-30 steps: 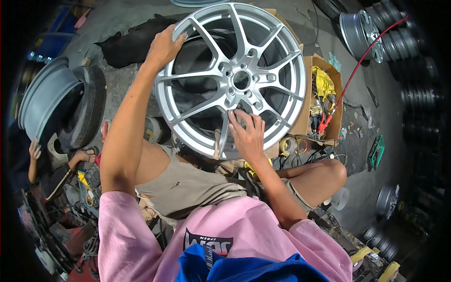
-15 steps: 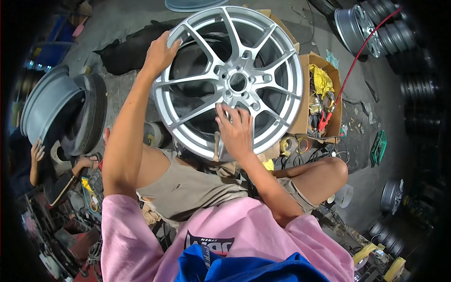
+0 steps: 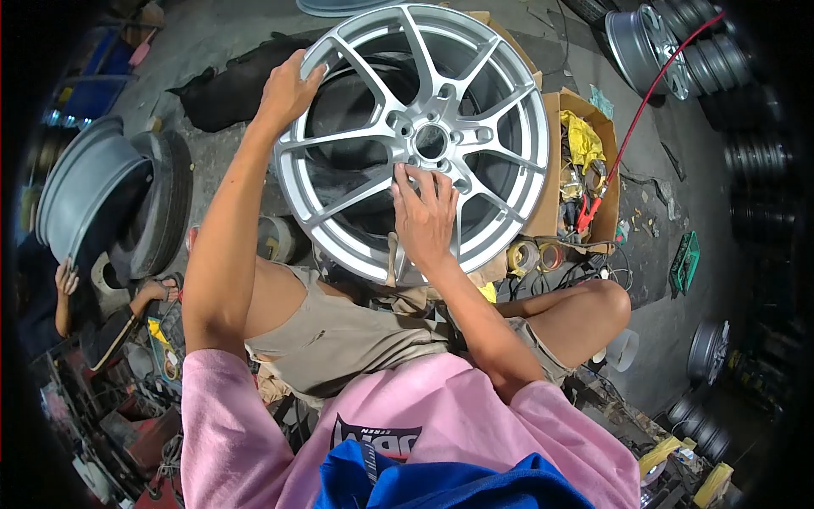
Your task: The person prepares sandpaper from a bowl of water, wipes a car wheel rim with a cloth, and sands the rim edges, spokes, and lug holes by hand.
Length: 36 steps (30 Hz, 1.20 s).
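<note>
A silver multi-spoke alloy wheel [image 3: 475, 140] lies face up in front of me, tilted, above a dark tyre seen through its spokes. My left hand [image 3: 291, 87] grips its outer lip at the upper left, with the fingers over the edge. Near the hub, my right hand [image 3: 424, 216] rests on the wheel face, fingers stretched out and slightly apart, fingertips just below the centre bore. Nothing shows in it, though what may lie under the fingertips is hidden. A brush-like wooden handle [image 3: 392, 259] stands beside the right wrist.
A cardboard box [image 3: 547, 153] of tools and yellow plastic stands right of the wheel, with tape rolls [image 3: 551, 256] below it. At left another person's hand [image 3: 66, 277] touches a grey wheel [image 3: 85, 191] beside a tyre [image 3: 170, 204]. More wheels [image 3: 636, 47] stand at upper right.
My right hand has slid up slightly toward the hub, its fingers straighter and closer together. My left hand keeps its hold on the lip.
</note>
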Available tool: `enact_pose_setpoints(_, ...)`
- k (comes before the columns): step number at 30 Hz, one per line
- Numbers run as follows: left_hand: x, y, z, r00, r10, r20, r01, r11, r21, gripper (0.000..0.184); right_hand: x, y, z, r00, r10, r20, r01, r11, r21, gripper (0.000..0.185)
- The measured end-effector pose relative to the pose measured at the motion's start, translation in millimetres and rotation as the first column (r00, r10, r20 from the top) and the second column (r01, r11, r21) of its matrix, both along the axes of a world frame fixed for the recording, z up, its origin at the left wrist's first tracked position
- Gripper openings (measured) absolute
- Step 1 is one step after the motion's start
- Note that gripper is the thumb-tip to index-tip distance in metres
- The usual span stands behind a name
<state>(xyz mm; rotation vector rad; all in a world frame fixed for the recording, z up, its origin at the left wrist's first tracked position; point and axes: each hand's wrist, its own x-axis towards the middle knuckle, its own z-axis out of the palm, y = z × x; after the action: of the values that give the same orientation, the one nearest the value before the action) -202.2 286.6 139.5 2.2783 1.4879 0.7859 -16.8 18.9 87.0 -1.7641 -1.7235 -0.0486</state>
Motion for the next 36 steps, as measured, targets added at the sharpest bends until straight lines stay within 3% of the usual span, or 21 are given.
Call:
enact_pose_setpoints(6,1,5,-2,0.999,0.006,0.031,-0.006,1.000,-0.018,0.048,29,-33,-13,0.988,0.116,0.106,-0.118,0.993,0.018,0.039)
enact_pose_setpoints(10,1,-2,5,1.000,-0.002,0.013,0.003,1.000,-0.029,0.050,55,-4,-13,0.984,0.006,0.176,0.005,0.998,-0.064,0.034)
enact_pose_setpoints(13,0,4,-1,0.999,-0.002,0.032,0.002,1.000,0.005,0.047,83,-6,-12,0.980,0.145,0.136,-0.129,0.984,-0.125,0.033)
enact_pose_setpoints(18,-1,1,1,0.999,-0.035,0.030,0.035,0.999,-0.008,0.042,102,-38,1,0.993,0.079,0.085,-0.075,0.996,-0.041,0.029)
enact_pose_setpoints(21,0,0,1,0.998,-0.051,0.038,0.050,0.999,0.020,0.040,104,-28,18,0.988,0.093,0.122,-0.089,0.995,-0.039,0.028)
enact_pose_setpoints(24,2,0,3,0.999,-0.009,0.038,0.008,0.999,0.045,0.040,112,-16,0,0.979,0.158,0.127,-0.148,0.985,-0.083,0.025)
enact_pose_setpoints(27,1,-3,3,1.000,-0.028,-0.008,0.029,0.999,0.037,0.043,104,9,-9,0.977,0.196,0.088,-0.188,0.978,-0.092,0.020)
enact_pose_setpoints(29,1,-2,9,1.000,0.004,-0.007,-0.005,0.998,-0.066,0.061,99,24,-10,0.976,0.219,0.002,-0.215,0.958,-0.190,0.020)
enact_pose_setpoints(36,-2,1,7,0.999,-0.054,-0.005,0.054,0.997,-0.048,0.058,112,-20,-4,0.982,0.179,0.053,-0.171,0.977,-0.130,0.026)
